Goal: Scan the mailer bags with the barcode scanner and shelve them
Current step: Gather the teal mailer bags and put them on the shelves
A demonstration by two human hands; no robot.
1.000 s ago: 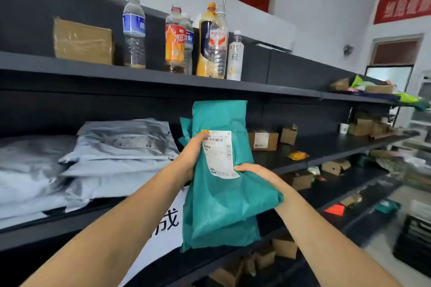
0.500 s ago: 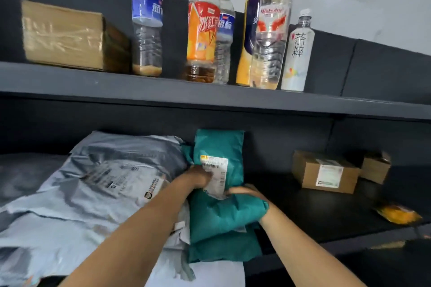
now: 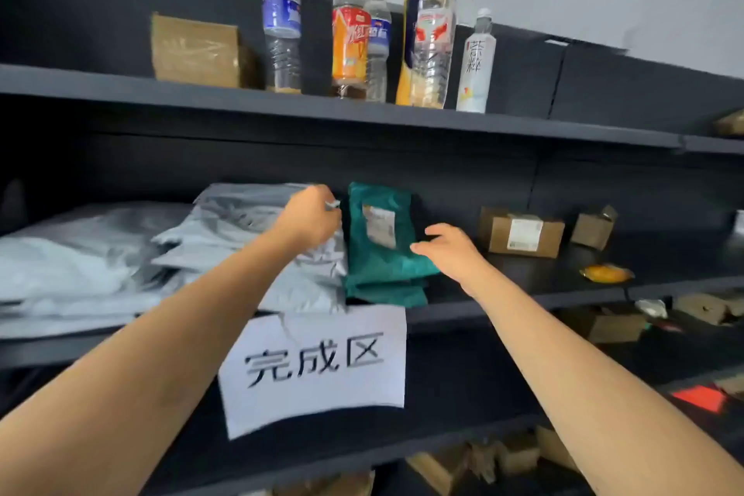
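Observation:
The teal mailer bag point(image 3: 378, 254) with a white label stands on edge on the middle shelf point(image 3: 523, 296), leaning against a stack of grey mailer bags point(image 3: 225, 230). My left hand point(image 3: 308, 221) is curled over the top grey bag's right edge, and a corner of grey plastic pokes out between its fingers. My right hand point(image 3: 447, 250) is spread just right of the teal bag, fingertips at its lower edge, holding nothing. No barcode scanner is in view.
A paper sign point(image 3: 314, 366) hangs from the shelf edge below the bags. Two small cardboard boxes point(image 3: 521, 232) and a yellow packet point(image 3: 606, 273) lie to the right. Several bottles point(image 3: 378, 40) and a taped box point(image 3: 197, 50) stand on the upper shelf.
The teal bag has gone from both hands onto the shelf beside the grey bags. My right hand has let go and opened; my left hand has shifted onto the grey stack.

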